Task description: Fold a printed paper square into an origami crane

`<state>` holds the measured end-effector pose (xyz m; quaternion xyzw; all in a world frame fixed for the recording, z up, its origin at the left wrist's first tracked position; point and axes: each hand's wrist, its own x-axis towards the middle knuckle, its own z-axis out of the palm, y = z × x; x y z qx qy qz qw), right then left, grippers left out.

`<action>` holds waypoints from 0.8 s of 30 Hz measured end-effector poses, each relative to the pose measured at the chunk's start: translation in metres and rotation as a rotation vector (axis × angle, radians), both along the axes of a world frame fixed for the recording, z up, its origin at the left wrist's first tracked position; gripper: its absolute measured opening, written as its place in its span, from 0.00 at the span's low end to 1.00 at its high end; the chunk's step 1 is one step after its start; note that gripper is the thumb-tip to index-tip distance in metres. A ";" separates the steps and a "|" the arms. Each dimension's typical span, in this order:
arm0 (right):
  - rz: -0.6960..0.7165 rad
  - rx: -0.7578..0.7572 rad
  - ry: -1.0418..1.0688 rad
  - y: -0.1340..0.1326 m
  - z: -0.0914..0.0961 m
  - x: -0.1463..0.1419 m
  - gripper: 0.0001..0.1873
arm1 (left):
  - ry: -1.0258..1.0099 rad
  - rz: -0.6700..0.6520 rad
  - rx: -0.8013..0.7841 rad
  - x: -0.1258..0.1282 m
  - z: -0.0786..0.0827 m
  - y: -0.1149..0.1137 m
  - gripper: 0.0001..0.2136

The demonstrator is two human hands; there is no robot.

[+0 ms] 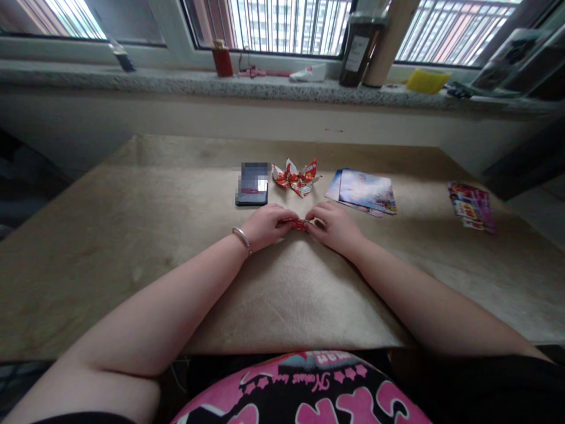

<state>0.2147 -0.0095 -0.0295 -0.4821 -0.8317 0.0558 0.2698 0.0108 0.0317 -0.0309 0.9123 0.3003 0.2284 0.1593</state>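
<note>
A small folded piece of red patterned paper (300, 224) lies low over the table between my hands. My left hand (270, 225) pinches its left end, fingers closed. On its right end, the fingers of my right hand (334, 227) are closed too. Part of the paper is hidden under my fingertips. Just beyond my hands stands a folded red-and-white paper shape with pointed petals (296, 176), like part of a flower. A silver bangle (241, 237) is on my left wrist.
A dark phone-like device (253, 191), partly pixelated, lies left of the petals. Glossy picture sheets (367, 189) lie to the right, and a stack of colourful printed papers (472, 207) farther right. The window sill (176, 83) behind holds a red bottle (222, 59) and a dark container (359, 50).
</note>
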 end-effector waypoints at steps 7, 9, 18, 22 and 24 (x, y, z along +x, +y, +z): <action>0.006 -0.078 0.073 0.001 -0.003 -0.002 0.05 | -0.080 -0.012 0.042 0.002 -0.001 -0.001 0.07; 0.024 -0.090 0.092 0.002 -0.003 -0.001 0.07 | -0.078 0.003 0.024 0.002 0.000 -0.001 0.07; 0.131 -0.041 0.023 0.010 -0.008 0.008 0.08 | -0.100 0.022 -0.098 -0.001 0.001 0.001 0.07; 0.161 -0.018 -0.033 0.013 -0.007 0.011 0.07 | -0.116 0.025 -0.128 -0.002 0.001 0.002 0.07; 0.166 -0.013 -0.062 0.013 -0.005 0.011 0.07 | -0.113 0.021 -0.138 -0.002 0.001 0.003 0.07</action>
